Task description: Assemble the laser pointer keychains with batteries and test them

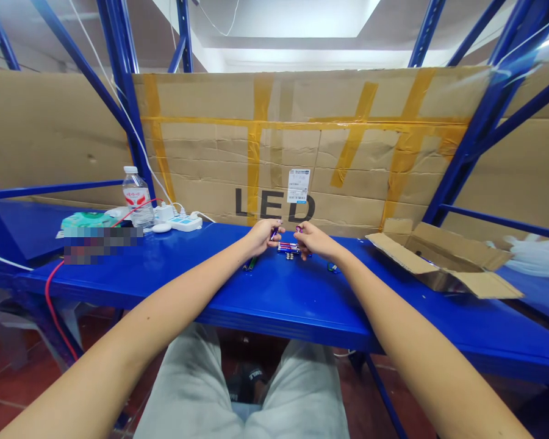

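My left hand (260, 236) is closed around a small purple metallic tube (274, 233), held just above the blue table. Facing it, my right hand (315, 239) pinches a small shiny purple piece (299, 229), too small to make out fully. The two pieces are apart. Between and below my hands, several slim purple and red metallic tubes (288, 247) lie side by side on the table. Small silvery round pieces (290, 256) sit just in front of them. Dark green slim items (251, 264) lie near my left wrist, and a small dark item (332, 267) is beside my right wrist.
The blue table (274, 299) stands against a large taped cardboard sheet (201, 158). An open cardboard box (439, 256) is at the right, a white plastic bag (540, 256) beyond it. At the left are a water bottle (138, 198), a power strip (186, 222) and a red cable (50, 292).
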`<state>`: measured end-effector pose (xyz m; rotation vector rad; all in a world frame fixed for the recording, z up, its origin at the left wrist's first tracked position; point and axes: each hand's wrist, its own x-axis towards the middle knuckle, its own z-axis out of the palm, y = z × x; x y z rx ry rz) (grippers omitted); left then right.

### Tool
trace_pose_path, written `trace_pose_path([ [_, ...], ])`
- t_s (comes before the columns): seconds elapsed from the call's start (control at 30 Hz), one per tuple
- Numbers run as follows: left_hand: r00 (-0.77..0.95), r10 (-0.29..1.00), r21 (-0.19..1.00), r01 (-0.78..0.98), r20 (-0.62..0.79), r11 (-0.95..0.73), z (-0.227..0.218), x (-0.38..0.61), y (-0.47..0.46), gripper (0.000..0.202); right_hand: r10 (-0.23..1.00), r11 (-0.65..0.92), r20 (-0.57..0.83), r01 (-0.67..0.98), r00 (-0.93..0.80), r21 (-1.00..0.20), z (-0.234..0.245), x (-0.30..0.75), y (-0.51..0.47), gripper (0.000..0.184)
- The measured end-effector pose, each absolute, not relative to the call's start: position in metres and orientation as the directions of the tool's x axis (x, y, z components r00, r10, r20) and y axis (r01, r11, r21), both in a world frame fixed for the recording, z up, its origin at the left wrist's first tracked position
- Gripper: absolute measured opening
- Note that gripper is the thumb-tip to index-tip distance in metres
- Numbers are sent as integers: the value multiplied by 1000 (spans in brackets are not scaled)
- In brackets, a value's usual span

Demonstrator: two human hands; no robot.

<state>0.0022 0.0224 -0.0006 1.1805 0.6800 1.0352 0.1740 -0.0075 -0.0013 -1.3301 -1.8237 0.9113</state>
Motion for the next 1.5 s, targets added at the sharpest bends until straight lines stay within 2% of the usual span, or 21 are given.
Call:
trace_pose_path([
  [0.1,435,892,981,-188,123,-44,-4,5,22,10,966,248,153,573,-208,-781,-3,174,-4,10],
  [0.3,503,843,979,-31,191,-203,-10,12,18,14,947,318,244,722,-208,-615,-3,172,-5,12],
  [0.57,526,829,974,5,190,-227,-9,12,12,22,917,379,325,756,-230,-534,-2,170,-8,7],
  [0.73,507,840,961,72,194,-265,-6,15,6,21,880,421,422,770,-219,-479,-7,169,-6,6],
  [0.93,459,866,951,124,198,-283,-3,15,2,22,858,456,462,749,-226,-480,-13,168,-1,5],
  [1.13,476,858,967,54,193,-248,-5,16,4,21,849,473,475,737,-233,-483,-17,166,2,7],
  [1.33,436,875,977,-72,211,-200,-8,16,11,20,843,503,486,652,-228,-567,-20,165,1,13],
  [1.5,387,895,975,-57,222,-217,-9,16,13,18,852,489,466,679,-238,-548,-20,165,3,13],
])
